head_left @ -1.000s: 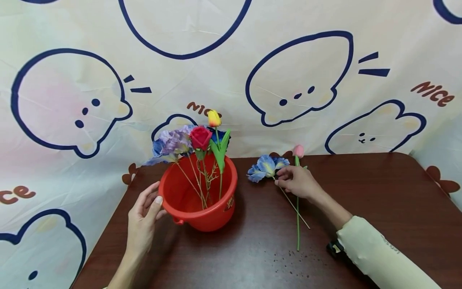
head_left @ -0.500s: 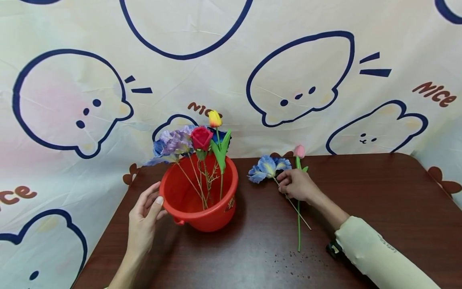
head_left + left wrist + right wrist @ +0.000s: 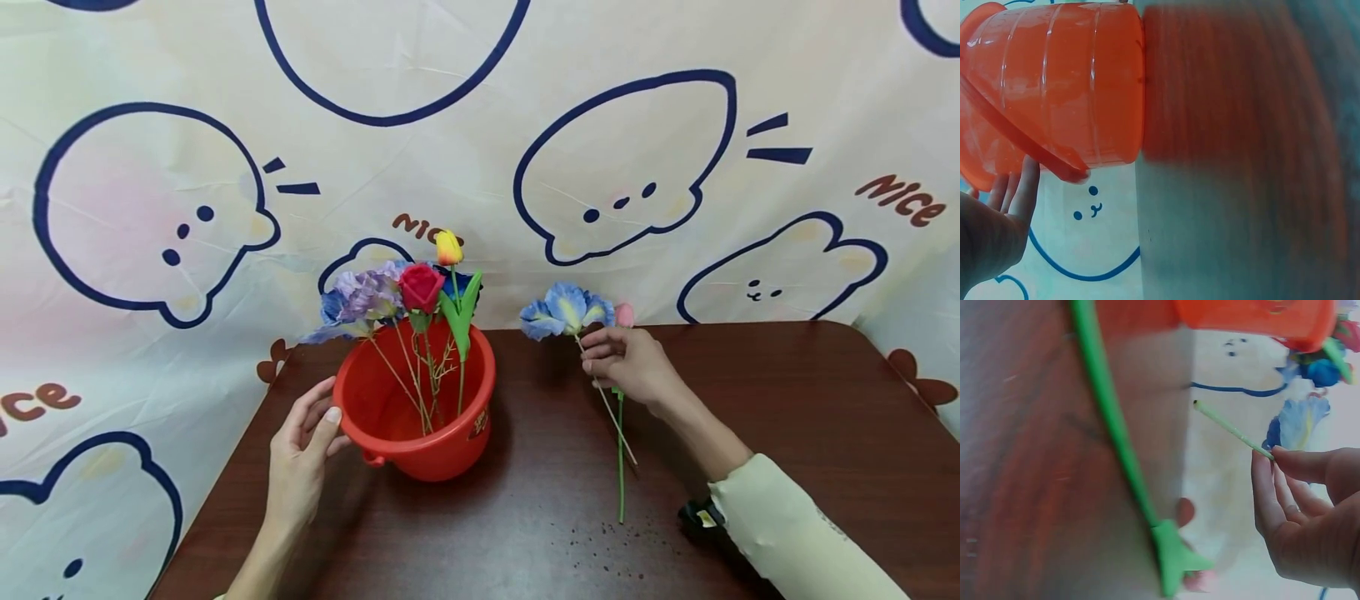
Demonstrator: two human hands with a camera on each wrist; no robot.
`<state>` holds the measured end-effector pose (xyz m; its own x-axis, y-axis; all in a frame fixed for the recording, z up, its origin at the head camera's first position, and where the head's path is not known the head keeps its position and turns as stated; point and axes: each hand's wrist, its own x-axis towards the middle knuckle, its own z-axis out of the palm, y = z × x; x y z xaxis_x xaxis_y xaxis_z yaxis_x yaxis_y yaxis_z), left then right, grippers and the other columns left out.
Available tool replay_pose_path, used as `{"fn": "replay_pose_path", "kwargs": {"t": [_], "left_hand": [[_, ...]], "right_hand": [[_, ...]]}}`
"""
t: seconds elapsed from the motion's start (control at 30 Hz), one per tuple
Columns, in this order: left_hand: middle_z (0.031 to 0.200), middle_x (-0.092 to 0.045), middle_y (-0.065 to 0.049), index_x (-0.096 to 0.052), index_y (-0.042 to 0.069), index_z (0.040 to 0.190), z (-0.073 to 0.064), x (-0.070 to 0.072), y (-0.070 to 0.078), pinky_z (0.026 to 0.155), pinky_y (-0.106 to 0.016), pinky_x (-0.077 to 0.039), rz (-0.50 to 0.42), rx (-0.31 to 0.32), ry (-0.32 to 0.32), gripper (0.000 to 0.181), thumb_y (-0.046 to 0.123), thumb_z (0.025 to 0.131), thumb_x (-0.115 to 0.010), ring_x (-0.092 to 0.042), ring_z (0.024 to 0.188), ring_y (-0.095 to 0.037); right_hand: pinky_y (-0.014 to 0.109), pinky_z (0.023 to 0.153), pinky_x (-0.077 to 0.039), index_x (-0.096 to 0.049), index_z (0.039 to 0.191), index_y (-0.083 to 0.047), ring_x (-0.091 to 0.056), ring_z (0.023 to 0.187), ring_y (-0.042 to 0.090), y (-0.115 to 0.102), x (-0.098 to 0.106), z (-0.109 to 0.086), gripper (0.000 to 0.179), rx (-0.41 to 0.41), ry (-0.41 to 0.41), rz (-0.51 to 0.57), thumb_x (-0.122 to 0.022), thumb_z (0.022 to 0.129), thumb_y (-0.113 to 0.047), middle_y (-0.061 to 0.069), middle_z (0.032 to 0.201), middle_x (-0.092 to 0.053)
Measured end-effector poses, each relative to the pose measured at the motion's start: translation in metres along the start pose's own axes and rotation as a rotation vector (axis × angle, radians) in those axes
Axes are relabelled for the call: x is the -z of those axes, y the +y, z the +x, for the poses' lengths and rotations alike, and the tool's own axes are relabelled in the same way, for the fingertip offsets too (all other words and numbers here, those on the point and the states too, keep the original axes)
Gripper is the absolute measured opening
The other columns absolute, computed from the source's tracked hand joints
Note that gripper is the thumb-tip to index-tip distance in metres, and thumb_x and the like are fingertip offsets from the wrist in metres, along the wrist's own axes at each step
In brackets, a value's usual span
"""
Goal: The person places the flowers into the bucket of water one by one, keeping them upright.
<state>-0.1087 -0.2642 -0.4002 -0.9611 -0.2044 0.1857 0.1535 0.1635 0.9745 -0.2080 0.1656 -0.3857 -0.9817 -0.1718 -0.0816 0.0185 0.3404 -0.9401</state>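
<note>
A red bucket (image 3: 420, 417) stands upright on the brown worktop (image 3: 787, 400), toward its left side. Inside it are several stems leaning against the far wall: a purple-blue bloom (image 3: 360, 298) hanging over the left rim, a red rose (image 3: 420, 286) in the middle, a yellow tulip (image 3: 447, 247) rising highest, and a green leaf (image 3: 459, 315) just right of the rose. A dark blue bloom shows behind the tulip's stem, mostly hidden. The stems meet near the bucket's floor.

The left hand (image 3: 300, 454) rests against the bucket's left wall, fingers straight along the side and thumb on the rim; its grip is loose, not curled round anything.

The right hand (image 3: 626, 367) pinches the thin stem of a blue flower (image 3: 564, 308) between thumb and fingertips, so its grip is clamped on that stem. The bloom is lifted off the worktop, to the right of the bucket and apart from it, with the stem slanting down to the right below the hand.

Under that hand a pink tulip (image 3: 623, 315) lies flat on the worktop, its green stem running toward the near edge.
</note>
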Motion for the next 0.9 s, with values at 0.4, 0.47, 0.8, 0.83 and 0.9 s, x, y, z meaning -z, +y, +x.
{"fn": "replay_pose_path", "kwargs": {"t": [0.4,0.47,0.8,0.83,0.9], "left_hand": [[0.134,-0.069,0.004,-0.052,0.016,0.156,0.0,0.0,0.001,0.083,-0.023,-0.066,-0.004,0.011,-0.003,0.046,0.021,0.111,-0.06,-0.075,0.111,-0.005],[0.134,-0.069,0.004,-0.052,0.016,0.156,0.0,0.0,0.0,0.083,-0.023,-0.065,-0.004,0.01,-0.003,0.046,0.021,0.111,-0.06,-0.075,0.111,-0.005],[0.135,-0.069,0.004,-0.052,0.014,0.157,0.0,0.0,0.0,0.083,-0.023,-0.066,-0.011,0.01,-0.006,0.047,0.021,0.111,-0.061,-0.075,0.112,-0.006],[0.135,-0.069,0.004,-0.052,0.014,0.157,0.0,0.0,0.0,0.083,-0.023,-0.066,-0.012,0.01,-0.006,0.047,0.021,0.111,-0.061,-0.075,0.112,-0.006],[0.135,-0.069,0.005,-0.051,0.013,0.157,0.0,0.0,0.0,0.083,-0.023,-0.065,-0.017,0.007,-0.008,0.048,0.02,0.111,-0.061,-0.075,0.113,-0.006]], "right_hand": [[0.029,0.082,-0.068,-0.063,0.141,-0.001,-0.076,0.093,0.01,-0.055,0.005,-0.018,0.04,0.131,0.077,0.078,-0.072,0.102,-0.007,0.023,0.123,-0.069],[0.029,0.082,-0.068,-0.063,0.141,-0.001,-0.077,0.093,0.01,-0.063,0.003,-0.02,0.04,0.156,0.086,0.092,-0.073,0.102,-0.006,0.024,0.123,-0.069],[0.029,0.079,-0.068,-0.066,0.138,-0.003,-0.078,0.094,0.02,-0.099,-0.01,-0.02,0.039,0.273,0.12,0.109,-0.074,0.1,-0.004,0.022,0.123,-0.072],[0.029,0.08,-0.068,-0.066,0.138,-0.004,-0.078,0.095,0.021,-0.102,-0.012,-0.02,0.039,0.282,0.124,0.101,-0.074,0.1,-0.005,0.021,0.123,-0.072],[0.029,0.08,-0.068,-0.067,0.139,-0.005,-0.078,0.098,0.022,-0.108,-0.016,-0.02,0.039,0.299,0.129,0.098,-0.075,0.1,-0.005,0.021,0.124,-0.073]]}}
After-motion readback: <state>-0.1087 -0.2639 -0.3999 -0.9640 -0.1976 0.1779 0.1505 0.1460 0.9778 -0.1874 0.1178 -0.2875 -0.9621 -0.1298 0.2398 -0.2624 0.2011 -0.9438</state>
